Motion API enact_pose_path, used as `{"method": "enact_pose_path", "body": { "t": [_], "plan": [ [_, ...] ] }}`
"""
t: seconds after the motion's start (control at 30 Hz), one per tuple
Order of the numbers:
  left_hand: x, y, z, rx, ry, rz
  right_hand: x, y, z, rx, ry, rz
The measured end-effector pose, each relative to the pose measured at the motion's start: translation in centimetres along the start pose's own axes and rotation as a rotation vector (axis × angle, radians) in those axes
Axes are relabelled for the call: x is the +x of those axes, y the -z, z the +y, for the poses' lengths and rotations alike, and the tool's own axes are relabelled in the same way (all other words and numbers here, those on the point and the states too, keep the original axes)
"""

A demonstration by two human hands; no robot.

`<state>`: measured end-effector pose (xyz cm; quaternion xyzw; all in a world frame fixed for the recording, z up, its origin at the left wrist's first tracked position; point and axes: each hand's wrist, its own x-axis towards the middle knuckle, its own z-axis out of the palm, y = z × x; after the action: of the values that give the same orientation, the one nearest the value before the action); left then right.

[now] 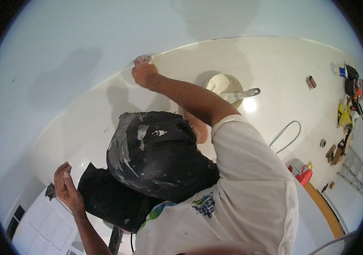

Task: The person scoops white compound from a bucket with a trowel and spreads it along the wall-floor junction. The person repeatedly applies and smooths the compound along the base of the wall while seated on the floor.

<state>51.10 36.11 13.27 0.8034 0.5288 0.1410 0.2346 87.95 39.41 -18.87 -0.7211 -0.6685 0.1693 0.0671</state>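
My right hand (144, 71) reaches to the joint between the pale blue wall (121, 35) and the glossy cream floor (277, 63). Its fingers are curled, with whitish material at the fingertips; whether they grip a thin tool cannot be told. My left hand (68, 188) is raised beside my knee, thumb and fingers apart, nothing seen in it. A round tub of pale filler paste (221, 82) stands on the floor near my right forearm. A smeared putty knife (250, 92) lies across it, its handle over the rim. Black trousers with dried paste smears cover my bent knees.
A looped pale cable (299, 129) and a white bucket with red (301, 172) are at the right. A small reddish-brown object (312, 82) and a roll of tape (323, 142) lie on the floor. Tools and bags, a yellow one (344, 114) among them, line the far right. A white panelled door (46, 223) is at lower left.
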Motion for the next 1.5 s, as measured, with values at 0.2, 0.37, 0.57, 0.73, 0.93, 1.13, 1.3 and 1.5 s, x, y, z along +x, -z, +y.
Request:
{"method": "enact_pose_path", "body": {
  "t": [0.2,0.37,0.57,0.73,0.93,1.13,1.3,1.5],
  "plan": [
    [0.1,0.0,0.8,0.05,0.047,0.002,-6.6,2.2,13.1,-0.122,-0.212,-0.062],
    [0.4,0.6,-0.9,0.017,-0.015,-0.024,-13.0,6.8,22.1,-0.302,-0.392,-0.039],
    [0.4,0.5,0.3,-0.055,-0.016,-0.047,-21.1,10.6,22.9,0.283,-0.654,0.413],
    [-0.4,1.4,3.1,-0.088,0.002,0.017,-27.9,5.2,11.5,0.522,-0.162,0.419],
    [0.3,1.2,3.4,-0.233,-0.069,-0.042,-23.3,-2.3,2.2,1.667,-0.658,0.451],
    [1.3,1.6,0.5,-0.392,0.071,0.013,-22.8,-4.7,5.4,1.025,-0.697,0.677],
    [1.5,2.8,-11.1,-0.809,0.77,0.147,-26.9,-3.2,14.2,1.206,-0.86,0.657],
    [-10.4,-1.8,-17.8,-1.034,1.228,0.063,-37.0,2.7,25.4,0.211,-0.569,0.356]
  ]
}}
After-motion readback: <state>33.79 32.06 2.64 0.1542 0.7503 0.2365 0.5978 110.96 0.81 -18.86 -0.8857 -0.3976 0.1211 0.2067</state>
